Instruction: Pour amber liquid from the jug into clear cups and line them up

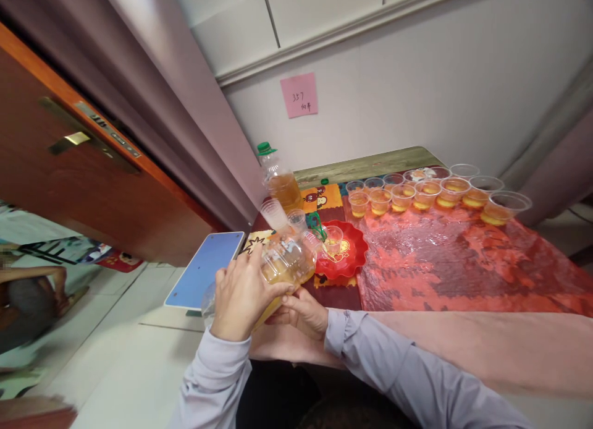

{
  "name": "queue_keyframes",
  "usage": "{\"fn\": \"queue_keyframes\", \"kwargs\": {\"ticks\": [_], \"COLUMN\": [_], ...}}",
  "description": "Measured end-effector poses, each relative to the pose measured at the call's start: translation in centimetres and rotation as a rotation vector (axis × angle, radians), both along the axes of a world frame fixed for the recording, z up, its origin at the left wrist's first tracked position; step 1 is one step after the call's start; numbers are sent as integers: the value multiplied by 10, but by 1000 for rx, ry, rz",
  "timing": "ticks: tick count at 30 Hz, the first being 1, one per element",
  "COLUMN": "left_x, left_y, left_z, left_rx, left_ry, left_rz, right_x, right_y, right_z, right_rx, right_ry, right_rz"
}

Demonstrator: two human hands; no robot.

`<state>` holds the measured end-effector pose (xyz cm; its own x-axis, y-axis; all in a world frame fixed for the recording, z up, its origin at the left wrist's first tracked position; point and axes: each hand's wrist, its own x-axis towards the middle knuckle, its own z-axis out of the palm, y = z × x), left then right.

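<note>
A large clear plastic bottle [290, 259] of amber liquid lies tilted in both my hands, its neck toward the right. My left hand [241, 290] is wrapped over its top side. From below and the right, my right hand [301, 314] supports it with the fingers partly hidden. The bottle's neck is at a clear plastic cup [333, 238] that stands on a red scalloped plate [356, 259]. Some yellowish liquid shows low in that cup. Beside the neck, a green strap-like piece [317, 225] sticks up.
Another bottle [282, 185] with a green cap stands at the back left, near stacked clear cups [274, 214]. Rows of cups with amber liquid [426, 194] line the table's back. A loose green cap [325, 181] lies there. A blue board [206, 268] is at the left; a person [32, 299] sits beyond.
</note>
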<state>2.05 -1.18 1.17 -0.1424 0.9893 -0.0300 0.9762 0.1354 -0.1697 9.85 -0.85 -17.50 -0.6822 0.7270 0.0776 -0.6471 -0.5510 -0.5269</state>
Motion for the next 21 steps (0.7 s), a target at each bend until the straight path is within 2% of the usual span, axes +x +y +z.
{"fn": "queue_keyframes", "kwargs": {"ticks": [12,21], "left_x": [3,-1], "left_y": [1,2], "left_z": [2,-2], "left_rx": [-5,-4], "left_ry": [1,19], "left_rz": [-9,-13], "right_x": [1,-1], "right_y": [1,2], "right_z": [3,0], "right_rx": [-21,-40], "right_ry": [5,11], "right_rz": [-2,-6]}}
